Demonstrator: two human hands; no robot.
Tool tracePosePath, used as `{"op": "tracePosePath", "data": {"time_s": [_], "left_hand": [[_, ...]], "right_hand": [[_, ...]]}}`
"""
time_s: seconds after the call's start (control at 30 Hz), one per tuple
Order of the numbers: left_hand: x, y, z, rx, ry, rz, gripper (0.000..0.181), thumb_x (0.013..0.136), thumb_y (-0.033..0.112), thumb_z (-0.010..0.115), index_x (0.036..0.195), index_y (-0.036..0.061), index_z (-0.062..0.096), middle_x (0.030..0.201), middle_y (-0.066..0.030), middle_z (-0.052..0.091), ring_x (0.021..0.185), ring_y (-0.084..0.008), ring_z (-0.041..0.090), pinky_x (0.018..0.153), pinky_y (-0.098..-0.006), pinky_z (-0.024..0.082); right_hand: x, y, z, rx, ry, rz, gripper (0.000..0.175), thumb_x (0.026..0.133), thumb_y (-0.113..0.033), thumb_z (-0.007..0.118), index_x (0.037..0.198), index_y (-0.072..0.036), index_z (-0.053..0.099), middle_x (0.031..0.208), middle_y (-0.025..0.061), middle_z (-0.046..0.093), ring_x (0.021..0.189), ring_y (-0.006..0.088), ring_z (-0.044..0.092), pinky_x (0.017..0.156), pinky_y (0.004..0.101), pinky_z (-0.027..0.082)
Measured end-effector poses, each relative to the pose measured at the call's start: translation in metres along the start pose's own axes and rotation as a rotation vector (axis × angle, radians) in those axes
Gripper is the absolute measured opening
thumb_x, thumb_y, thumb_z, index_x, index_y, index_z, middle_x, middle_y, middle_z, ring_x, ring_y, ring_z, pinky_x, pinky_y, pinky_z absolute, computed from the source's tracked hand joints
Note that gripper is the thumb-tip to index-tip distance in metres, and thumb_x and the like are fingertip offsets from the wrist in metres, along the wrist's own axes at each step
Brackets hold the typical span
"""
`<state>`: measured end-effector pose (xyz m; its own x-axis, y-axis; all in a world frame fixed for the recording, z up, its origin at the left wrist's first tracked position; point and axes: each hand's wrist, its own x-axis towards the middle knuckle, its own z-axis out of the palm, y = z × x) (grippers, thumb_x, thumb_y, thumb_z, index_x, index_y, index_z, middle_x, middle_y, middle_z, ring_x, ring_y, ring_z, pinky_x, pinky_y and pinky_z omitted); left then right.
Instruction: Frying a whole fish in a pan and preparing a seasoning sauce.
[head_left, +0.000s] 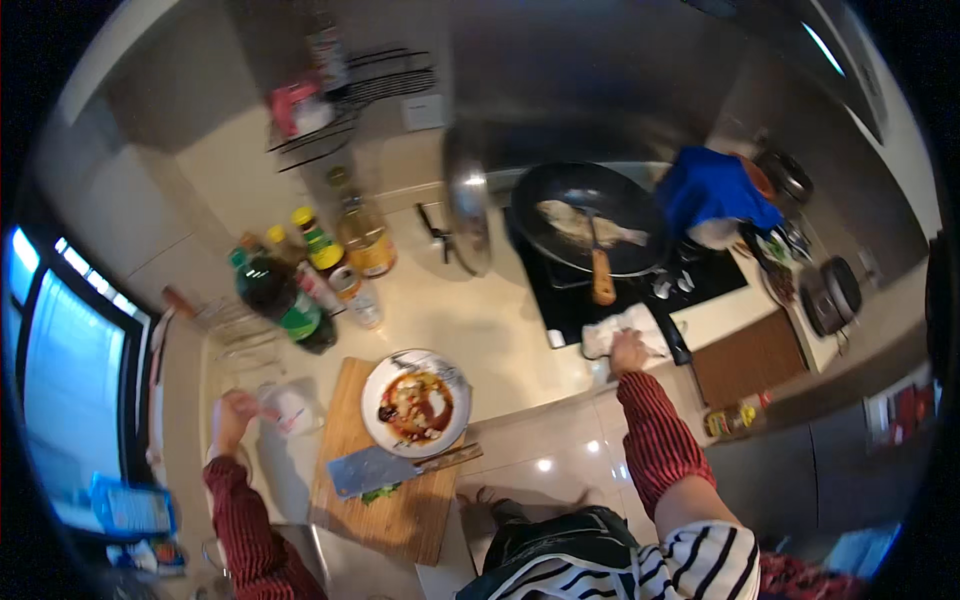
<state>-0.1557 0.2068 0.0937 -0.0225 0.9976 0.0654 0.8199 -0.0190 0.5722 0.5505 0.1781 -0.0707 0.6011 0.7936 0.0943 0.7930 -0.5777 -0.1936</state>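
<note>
At the left, my left hand (234, 416) is closed at the side of a translucent white container (291, 409) with red marks; blur hides the exact hold. My right hand (628, 351) grips a bunched white cloth (611, 330) at the front edge of the black cooktop (716, 281). Just behind the cloth, a dark wok (540, 180) holds a whole fish (562, 221). A spatula with a wooden handle (602, 277) rests in the wok. Sauce with chopped pieces covers the middle of a white plate (375, 405) on a wooden cutting board (397, 529). A cleaver (375, 471) lies before the plate.
Several bottles, among them a green-capped dark bottle (274, 292) and an oil bottle (367, 240), stand behind the board. A glass lid (469, 210) stands on edge left of the wok. A blue cloth (709, 191) and a brown mat (750, 356) are at the right.
</note>
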Motion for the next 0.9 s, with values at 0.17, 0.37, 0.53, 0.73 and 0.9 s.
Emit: {"op": "tracePosePath", "data": {"time_s": [0.17, 0.37, 0.53, 0.73, 0.9], "left_hand": [[-0.024, 0.094, 0.009, 0.276, 0.264, 0.083, 0.018, 0.064, 0.015, 0.064, 0.062, 0.0008, 0.053, 0.064, -0.0159, 0.053, 0.059, -0.0316, 0.052, 0.052, -0.0361, 0.04], [-0.095, 0.261, -0.011, 0.39, 0.229, 0.343, 0.015, 0.065, 0.017, 0.061, 0.061, 0.0048, 0.053, 0.058, -0.0105, 0.05, 0.06, -0.0286, 0.052, 0.054, -0.0375, 0.041], [-0.16, 0.371, 0.024, 0.335, 0.125, 0.704, 0.014, 0.066, 0.019, 0.061, 0.063, 0.0072, 0.054, 0.058, -0.0091, 0.05, 0.06, -0.0271, 0.052, 0.056, -0.0373, 0.041], [-0.241, 0.482, 0.135, -0.013, -0.22, 1.004, 0.018, 0.071, 0.024, 0.058, 0.067, 0.0064, 0.053, 0.066, -0.0068, 0.048, 0.068, -0.0244, 0.05, 0.061, -0.0349, 0.038], [-0.282, 0.565, 0.221, -0.258, -0.512, 1.218, 0.014, 0.073, 0.018, 0.058, 0.071, 0.0046, 0.055, 0.071, -0.0088, 0.052, 0.072, -0.0247, 0.051, 0.067, -0.0335, 0.039]], "right_hand": [[-0.021, 0.028, -0.007, 0.239, -0.127, -0.169, 0.059, 0.069, -0.025, 0.059, 0.112, 0.007, 0.036, 0.099, 0.0271, 0.047, 0.093, 0.0417, 0.044, 0.079, 0.045, 0.038], [-0.158, -0.028, -0.151, 0.587, -0.355, -0.972, 0.058, 0.064, -0.018, 0.066, 0.113, 0.0, 0.041, 0.11, 0.0175, 0.042, 0.103, 0.0333, 0.039, 0.086, 0.042, 0.032], [-0.164, -0.033, -0.27, 0.866, 0.009, -1.081, 0.055, 0.059, -0.013, 0.07, 0.106, 0.0, 0.045, 0.102, 0.0166, 0.045, 0.095, 0.0322, 0.043, 0.083, 0.0375, 0.035], [-0.149, 0.095, -0.321, 0.824, -0.154, -1.203, 0.016, 0.064, -0.013, 0.067, 0.068, -0.005, 0.054, 0.062, 0.0079, 0.049, 0.059, 0.0241, 0.047, 0.054, 0.0318, 0.039], [-0.177, 0.227, -0.342, 0.761, -0.031, -1.192, 0.013, 0.068, -0.011, 0.061, 0.059, -0.006, 0.053, 0.055, 0.0066, 0.046, 0.052, 0.0231, 0.045, 0.049, 0.033, 0.038]]}}
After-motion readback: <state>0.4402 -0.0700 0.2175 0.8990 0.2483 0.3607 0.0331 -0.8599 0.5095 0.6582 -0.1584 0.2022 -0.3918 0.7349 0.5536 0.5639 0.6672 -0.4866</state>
